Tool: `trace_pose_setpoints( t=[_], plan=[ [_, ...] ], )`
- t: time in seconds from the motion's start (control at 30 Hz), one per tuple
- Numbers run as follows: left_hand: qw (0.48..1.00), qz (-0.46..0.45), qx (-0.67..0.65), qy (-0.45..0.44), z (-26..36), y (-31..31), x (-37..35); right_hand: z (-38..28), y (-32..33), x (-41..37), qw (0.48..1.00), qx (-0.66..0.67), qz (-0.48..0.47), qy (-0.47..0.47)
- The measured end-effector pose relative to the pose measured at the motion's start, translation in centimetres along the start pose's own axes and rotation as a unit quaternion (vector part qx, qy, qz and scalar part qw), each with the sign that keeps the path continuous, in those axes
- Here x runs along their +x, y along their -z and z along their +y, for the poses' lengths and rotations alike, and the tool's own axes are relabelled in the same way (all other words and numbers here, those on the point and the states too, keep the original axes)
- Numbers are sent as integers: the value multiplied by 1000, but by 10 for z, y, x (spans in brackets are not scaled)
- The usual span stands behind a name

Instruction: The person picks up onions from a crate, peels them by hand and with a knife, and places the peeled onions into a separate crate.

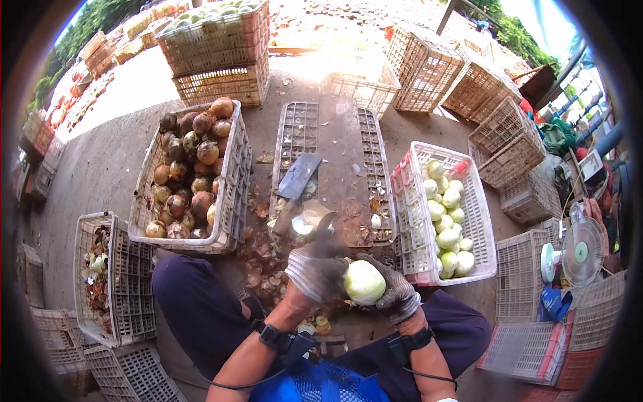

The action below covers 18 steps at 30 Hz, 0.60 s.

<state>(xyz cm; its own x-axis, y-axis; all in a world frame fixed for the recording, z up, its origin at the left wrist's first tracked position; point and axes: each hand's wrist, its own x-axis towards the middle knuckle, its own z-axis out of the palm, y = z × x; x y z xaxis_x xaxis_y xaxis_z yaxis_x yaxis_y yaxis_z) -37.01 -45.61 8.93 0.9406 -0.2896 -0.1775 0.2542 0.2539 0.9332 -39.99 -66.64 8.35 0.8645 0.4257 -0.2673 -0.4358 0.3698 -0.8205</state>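
Observation:
In my gloved right hand (396,293) is a peeled, pale green-white onion (364,283), its fingers wrapped round the outer side. My left hand (315,273), gloved and smeared by motion, is closed on a dark curved knife (325,232) whose blade points up and away from me. That hand is right beside the onion. In front of both hands, a worn wooden plank (340,151) lies over an upturned crate (297,124). A cleaver (299,176) with a wooden handle rests at the plank's left edge, with onion scraps near it.
A crate (231,194) of unpeeled onions stands at left, and a crate (483,234) of peeled onions at right. A scrap crate (134,281) sits near my left knee. Loose skins (258,258) litter the floor. Stacked crates (218,77) and a fan (583,251) stand farther out.

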Motion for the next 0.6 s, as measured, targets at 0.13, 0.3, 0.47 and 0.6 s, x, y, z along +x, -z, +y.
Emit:
trace_pose_setpoints(
  t=[0.13, 0.3, 0.47, 0.6],
  plan=[
    [995, -19, -68, 69, -13, 10, -5, 9, 4, 4, 998, -56, 33, -22],
    [995, 4, -72, 65, -19, -1, -3, 17, 7, 3, 995, 60, 54, -57],
    [997, 25, -37, 64, -13, -14, 5, 35, 18, 8, 986, 50, 133, -85],
    [999, -8, 7, 52, -25, -5, 4, 47, 29, 10, 983, 117, 132, -57]
  ],
)
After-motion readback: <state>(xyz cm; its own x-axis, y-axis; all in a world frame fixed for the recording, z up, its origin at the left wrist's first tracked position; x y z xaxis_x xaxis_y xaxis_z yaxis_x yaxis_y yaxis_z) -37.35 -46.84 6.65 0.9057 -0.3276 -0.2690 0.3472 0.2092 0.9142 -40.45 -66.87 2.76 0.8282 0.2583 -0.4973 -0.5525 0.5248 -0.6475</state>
